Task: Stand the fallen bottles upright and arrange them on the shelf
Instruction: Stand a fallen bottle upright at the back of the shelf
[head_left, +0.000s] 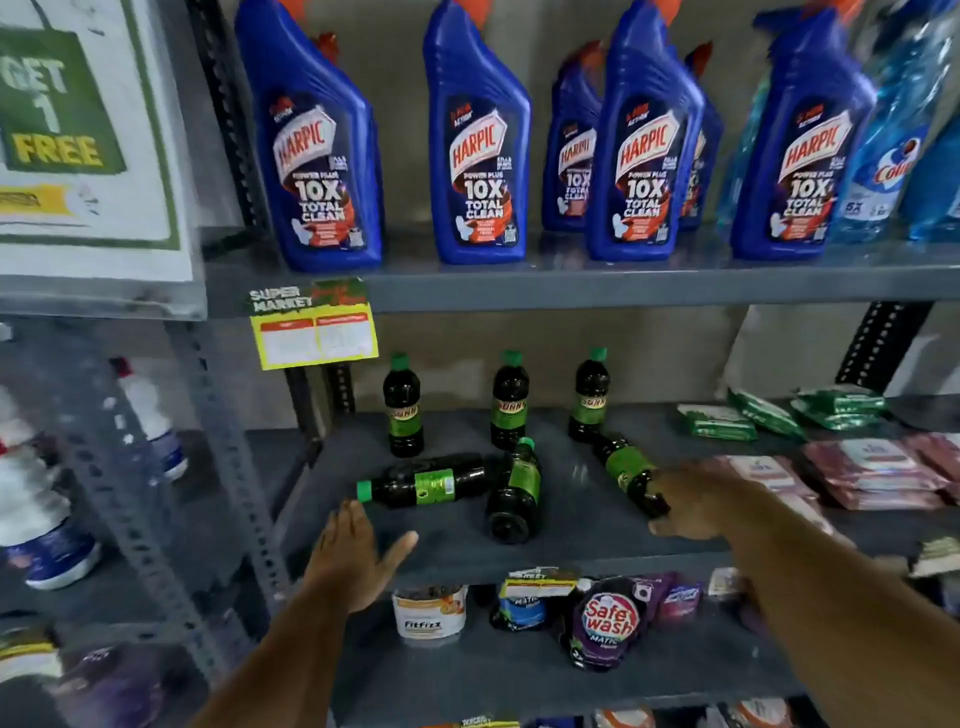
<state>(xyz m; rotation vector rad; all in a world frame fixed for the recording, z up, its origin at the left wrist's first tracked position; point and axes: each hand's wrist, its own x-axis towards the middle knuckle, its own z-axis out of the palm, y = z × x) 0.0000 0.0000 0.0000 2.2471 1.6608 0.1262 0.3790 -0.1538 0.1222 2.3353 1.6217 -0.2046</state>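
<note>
Three dark bottles with green caps and green labels stand upright at the back of the grey middle shelf (571, 525): left (403, 408), centre (509, 400), right (588, 397). Three more lie fallen in front. One (428, 480) lies sideways with its cap to the left. One (514, 493) points its base toward me. One (628, 470) lies diagonally at the right. My left hand (358, 553) is open, fingers spread, just below the sideways bottle's cap and apart from it. My right hand (696, 501) touches the base end of the diagonal bottle; its fingers are blurred.
Blue Harpic bottles (478, 140) line the shelf above. Green packets (763, 413) and pink packs (872, 470) lie at the right of the middle shelf. A yellow price tag (317, 332) hangs from the upper shelf edge. Pouches such as Safe Wash (605, 621) fill the shelf below.
</note>
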